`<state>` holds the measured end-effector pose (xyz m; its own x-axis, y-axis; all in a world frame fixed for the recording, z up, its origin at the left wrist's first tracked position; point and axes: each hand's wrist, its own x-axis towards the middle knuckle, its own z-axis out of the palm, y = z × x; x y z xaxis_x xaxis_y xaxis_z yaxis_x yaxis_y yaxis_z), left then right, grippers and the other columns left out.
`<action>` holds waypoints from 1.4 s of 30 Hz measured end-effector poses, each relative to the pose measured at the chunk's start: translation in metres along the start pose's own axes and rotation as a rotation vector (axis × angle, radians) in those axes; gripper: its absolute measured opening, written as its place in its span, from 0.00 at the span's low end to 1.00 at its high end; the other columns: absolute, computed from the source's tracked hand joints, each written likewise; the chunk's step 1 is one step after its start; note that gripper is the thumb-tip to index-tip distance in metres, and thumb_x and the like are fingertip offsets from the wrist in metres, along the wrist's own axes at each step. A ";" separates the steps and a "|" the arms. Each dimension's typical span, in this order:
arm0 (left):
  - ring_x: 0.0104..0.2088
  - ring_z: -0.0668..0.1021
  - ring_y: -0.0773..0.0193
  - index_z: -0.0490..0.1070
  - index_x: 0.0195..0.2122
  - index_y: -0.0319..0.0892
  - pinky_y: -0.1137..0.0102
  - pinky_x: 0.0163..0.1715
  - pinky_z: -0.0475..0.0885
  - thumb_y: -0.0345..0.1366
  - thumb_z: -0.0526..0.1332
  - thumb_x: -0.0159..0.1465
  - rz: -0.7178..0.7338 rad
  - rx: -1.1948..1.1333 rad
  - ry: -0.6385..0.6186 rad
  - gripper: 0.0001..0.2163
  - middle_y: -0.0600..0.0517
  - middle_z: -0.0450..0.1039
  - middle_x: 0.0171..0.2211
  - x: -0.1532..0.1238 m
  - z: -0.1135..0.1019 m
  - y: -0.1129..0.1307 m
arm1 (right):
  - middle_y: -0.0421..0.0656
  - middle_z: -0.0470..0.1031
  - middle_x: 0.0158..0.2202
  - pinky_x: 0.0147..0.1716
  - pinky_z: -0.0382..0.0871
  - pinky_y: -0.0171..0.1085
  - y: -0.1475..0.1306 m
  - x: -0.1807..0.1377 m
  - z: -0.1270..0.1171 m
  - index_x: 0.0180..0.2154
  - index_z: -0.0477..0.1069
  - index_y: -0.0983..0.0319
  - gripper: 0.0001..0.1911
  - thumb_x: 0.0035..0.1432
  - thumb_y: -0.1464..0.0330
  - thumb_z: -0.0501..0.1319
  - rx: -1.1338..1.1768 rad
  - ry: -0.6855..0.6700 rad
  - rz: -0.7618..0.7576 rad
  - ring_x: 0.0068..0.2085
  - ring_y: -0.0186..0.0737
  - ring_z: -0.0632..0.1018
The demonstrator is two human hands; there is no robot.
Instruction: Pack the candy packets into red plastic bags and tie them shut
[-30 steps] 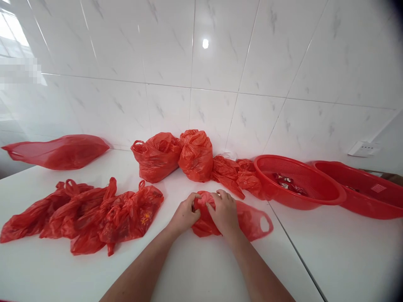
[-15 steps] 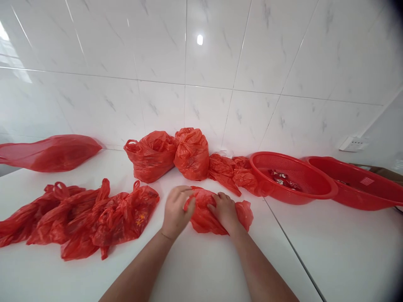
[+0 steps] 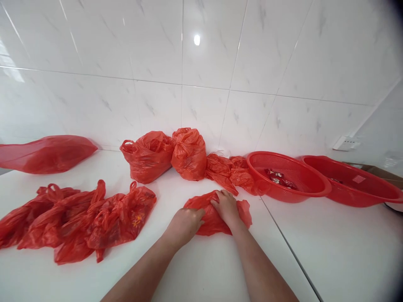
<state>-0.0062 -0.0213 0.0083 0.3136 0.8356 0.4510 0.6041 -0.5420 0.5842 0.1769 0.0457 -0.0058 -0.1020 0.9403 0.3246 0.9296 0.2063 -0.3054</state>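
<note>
A crumpled red plastic bag [image 3: 242,213] lies on the white counter [image 3: 201,268] in front of me. My left hand [image 3: 185,224] grips its near left edge with the fingers curled over the plastic. My right hand [image 3: 226,206] presses down on top of the bag, fingers bent into its folds. The bag is bunched into a flat bundle between both hands.
Several flattened red bags [image 3: 78,220] lie in a pile at the left. Two filled, tied red bags [image 3: 170,153] stand against the tiled wall, with smaller red bundles [image 3: 231,174] beside them. Two red baskets [image 3: 288,178] [image 3: 355,186] sit at the right. A long red bag [image 3: 47,153] lies far left.
The bag's loose handle end has been folded in, making a tighter bundle. My left hand has slid from the top of the bag down to its near left edge.
</note>
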 end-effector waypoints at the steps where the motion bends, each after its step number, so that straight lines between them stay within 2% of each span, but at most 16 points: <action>1: 0.29 0.74 0.56 0.72 0.27 0.46 0.64 0.37 0.65 0.30 0.61 0.54 0.038 0.082 0.014 0.03 0.49 0.70 0.24 0.002 -0.002 0.001 | 0.45 0.70 0.41 0.43 0.59 0.38 -0.001 0.000 0.000 0.39 0.70 0.61 0.11 0.56 0.62 0.58 0.007 -0.003 0.004 0.45 0.42 0.69; 2: 0.36 0.74 0.53 0.73 0.32 0.46 0.62 0.41 0.65 0.29 0.61 0.55 0.067 0.170 0.037 0.06 0.46 0.73 0.32 0.004 -0.004 0.002 | 0.46 0.70 0.42 0.44 0.60 0.38 -0.001 0.000 0.001 0.40 0.70 0.61 0.12 0.56 0.62 0.58 0.013 -0.002 0.003 0.45 0.42 0.69; 4: 0.49 0.69 0.48 0.72 0.40 0.46 0.56 0.49 0.62 0.29 0.59 0.56 0.067 0.326 0.103 0.11 0.43 0.68 0.48 0.007 -0.006 -0.001 | 0.46 0.70 0.42 0.45 0.60 0.39 -0.003 0.000 0.003 0.42 0.70 0.61 0.13 0.56 0.61 0.59 0.029 -0.005 -0.004 0.45 0.43 0.69; 6: 0.52 0.67 0.48 0.71 0.41 0.45 0.56 0.49 0.63 0.32 0.58 0.57 -0.004 0.383 0.140 0.11 0.42 0.62 0.54 0.009 -0.008 -0.008 | 0.47 0.70 0.42 0.47 0.60 0.41 -0.004 0.000 0.005 0.42 0.71 0.61 0.14 0.55 0.62 0.60 0.047 -0.003 -0.014 0.46 0.44 0.69; 9: 0.42 0.74 0.58 0.69 0.36 0.44 0.66 0.39 0.68 0.32 0.54 0.59 -0.121 0.310 0.013 0.06 0.46 0.66 0.48 0.009 -0.007 -0.024 | 0.47 0.69 0.46 0.49 0.61 0.41 -0.011 -0.002 0.003 0.41 0.72 0.60 0.12 0.55 0.65 0.59 0.103 0.082 -0.057 0.49 0.44 0.69; 12: 0.33 0.74 0.65 0.67 0.31 0.44 0.72 0.32 0.66 0.29 0.50 0.59 -0.193 0.239 -0.087 0.07 0.52 0.70 0.37 0.008 -0.006 -0.038 | 0.46 0.66 0.51 0.51 0.62 0.40 -0.022 -0.003 -0.012 0.44 0.71 0.58 0.13 0.59 0.69 0.53 0.182 0.313 -0.132 0.52 0.41 0.67; 15: 0.34 0.75 0.65 0.67 0.33 0.45 0.72 0.33 0.66 0.30 0.49 0.59 -0.260 0.202 -0.034 0.09 0.53 0.71 0.38 0.008 -0.006 -0.050 | 0.47 0.62 0.55 0.53 0.60 0.44 -0.016 0.003 -0.040 0.47 0.69 0.58 0.16 0.60 0.70 0.50 0.161 0.602 -0.136 0.56 0.42 0.64; 18: 0.36 0.75 0.64 0.68 0.36 0.45 0.71 0.35 0.66 0.31 0.49 0.59 -0.317 0.188 0.041 0.09 0.52 0.71 0.41 0.009 -0.006 -0.064 | 0.53 0.57 0.59 0.56 0.56 0.49 0.024 0.017 -0.071 0.52 0.66 0.64 0.19 0.59 0.70 0.51 -0.018 0.775 -0.019 0.60 0.48 0.59; 20: 0.37 0.75 0.64 0.68 0.36 0.45 0.71 0.36 0.67 0.31 0.49 0.58 -0.325 0.186 0.070 0.10 0.52 0.72 0.41 0.011 -0.005 -0.072 | 0.56 0.54 0.61 0.57 0.52 0.51 0.066 0.023 -0.089 0.55 0.61 0.67 0.23 0.57 0.72 0.52 -0.203 0.740 0.103 0.62 0.52 0.54; 22: 0.37 0.75 0.63 0.68 0.36 0.45 0.70 0.37 0.67 0.31 0.50 0.57 -0.325 0.186 0.081 0.10 0.52 0.72 0.41 0.012 -0.004 -0.078 | 0.57 0.57 0.60 0.55 0.52 0.53 0.109 0.021 -0.103 0.57 0.60 0.68 0.26 0.56 0.71 0.55 -0.355 0.592 0.221 0.61 0.56 0.56; 25: 0.38 0.76 0.62 0.68 0.36 0.45 0.69 0.38 0.67 0.31 0.50 0.57 -0.342 0.184 0.084 0.10 0.52 0.72 0.41 0.014 -0.001 -0.083 | 0.52 0.74 0.42 0.48 0.60 0.48 0.158 0.001 -0.115 0.48 0.69 0.65 0.16 0.58 0.69 0.54 -0.481 0.280 0.249 0.47 0.51 0.72; 27: 0.38 0.76 0.62 0.68 0.36 0.45 0.69 0.38 0.67 0.32 0.50 0.57 -0.350 0.179 0.085 0.10 0.51 0.72 0.41 0.014 -0.001 -0.083 | 0.49 0.75 0.33 0.41 0.62 0.43 0.175 -0.018 -0.116 0.42 0.72 0.65 0.13 0.59 0.72 0.52 -0.512 0.217 0.229 0.38 0.46 0.75; 31: 0.39 0.76 0.60 0.69 0.37 0.45 0.69 0.37 0.67 0.33 0.50 0.57 -0.365 0.184 0.073 0.11 0.51 0.72 0.43 0.014 -0.004 -0.078 | 0.49 0.75 0.33 0.37 0.62 0.40 0.181 -0.052 -0.105 0.39 0.73 0.64 0.17 0.56 0.79 0.48 -0.585 0.231 0.160 0.36 0.44 0.74; 35: 0.40 0.76 0.60 0.68 0.38 0.46 0.69 0.36 0.67 0.34 0.50 0.57 -0.391 0.187 0.072 0.11 0.51 0.73 0.44 0.013 -0.006 -0.075 | 0.48 0.75 0.33 0.35 0.62 0.40 0.175 -0.074 -0.094 0.43 0.72 0.62 0.20 0.56 0.81 0.47 -0.666 0.291 0.115 0.36 0.44 0.74; 38: 0.40 0.76 0.60 0.68 0.38 0.46 0.69 0.37 0.68 0.34 0.51 0.56 -0.390 0.173 0.095 0.11 0.51 0.73 0.44 0.012 -0.005 -0.078 | 0.48 0.75 0.34 0.35 0.62 0.40 0.170 -0.087 -0.096 0.44 0.71 0.62 0.21 0.55 0.82 0.47 -0.679 0.291 0.123 0.35 0.44 0.74; 42: 0.40 0.76 0.60 0.69 0.38 0.45 0.69 0.39 0.68 0.34 0.52 0.55 -0.364 0.139 0.131 0.11 0.50 0.74 0.42 0.012 -0.004 -0.081 | 0.48 0.75 0.33 0.34 0.62 0.40 0.162 -0.103 -0.110 0.38 0.73 0.62 0.16 0.55 0.80 0.50 -0.686 0.221 0.134 0.34 0.44 0.74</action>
<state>-0.0539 0.0323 -0.0311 -0.0297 0.9473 0.3191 0.7546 -0.1881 0.6287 0.3769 -0.0476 0.0099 0.0347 0.8544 0.5185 0.9492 -0.1905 0.2504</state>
